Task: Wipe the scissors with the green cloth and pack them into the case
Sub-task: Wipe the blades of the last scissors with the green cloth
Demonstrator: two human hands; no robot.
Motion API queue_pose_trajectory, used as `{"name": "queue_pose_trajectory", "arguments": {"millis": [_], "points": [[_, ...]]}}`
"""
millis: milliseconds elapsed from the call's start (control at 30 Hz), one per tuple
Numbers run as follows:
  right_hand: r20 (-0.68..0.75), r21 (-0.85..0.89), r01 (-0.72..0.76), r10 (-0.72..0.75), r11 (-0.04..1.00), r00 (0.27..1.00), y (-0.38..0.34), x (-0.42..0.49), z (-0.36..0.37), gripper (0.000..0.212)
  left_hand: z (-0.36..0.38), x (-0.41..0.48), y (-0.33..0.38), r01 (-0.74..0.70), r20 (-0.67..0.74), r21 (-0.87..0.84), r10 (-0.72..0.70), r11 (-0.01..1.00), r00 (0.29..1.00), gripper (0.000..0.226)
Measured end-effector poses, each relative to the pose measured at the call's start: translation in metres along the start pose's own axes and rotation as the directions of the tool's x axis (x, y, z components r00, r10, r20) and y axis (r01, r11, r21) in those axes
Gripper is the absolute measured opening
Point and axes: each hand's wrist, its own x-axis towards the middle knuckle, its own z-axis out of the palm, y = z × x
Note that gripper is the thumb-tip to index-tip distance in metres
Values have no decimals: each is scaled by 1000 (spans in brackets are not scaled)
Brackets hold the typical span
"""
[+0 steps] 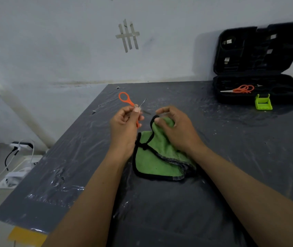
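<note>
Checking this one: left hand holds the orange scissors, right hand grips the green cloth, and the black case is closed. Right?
No: the head view shows the black case open, not closed. The rest holds: the left hand holds the orange scissors and the right hand grips the green cloth.

Orange handles, grey blades on scissors [124, 98], centre. The green cloth [156, 157] at 6 o'clock: bright green, black edging, grey underside. At 2 o'clock the case [259, 68]: black; second scissors [242, 89] inside orange; latch [263, 102] lime green. The table [231, 148] dark grey, whitish scuffs. The wall [53, 41] pale grey, crosshatched tape strips [128, 35]. At 7 o'clock, yellow tape [26, 236].
</note>
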Motion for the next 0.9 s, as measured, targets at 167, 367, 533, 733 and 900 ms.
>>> {"name": "queue_pose_trajectory", "arguments": {"millis": [167,367,533,733,900], "points": [[-43,-46,42,-44,998,998,-3,-2,0,9,0,-1,2,94,15,-108,-93,990,996,12],[-170,15,59,-56,998,984,-3,-4,0,10,6,-9,-3,-9,28,54,7,998,1000,11],[-103,-41,116,-120,992,987,-5,-5,3,9,10,-13,-9,-126,97,187,109,974,989,13],[-43,-166,121,-130,979,991,-5,-3,7,8,8,-12,-9,-150,110,198,130,969,985,14],[-29,-205,40,-46,978,999,-3,-3,2,14,4,-7,1,-33,-43,-31,31,999,999,13]]}}
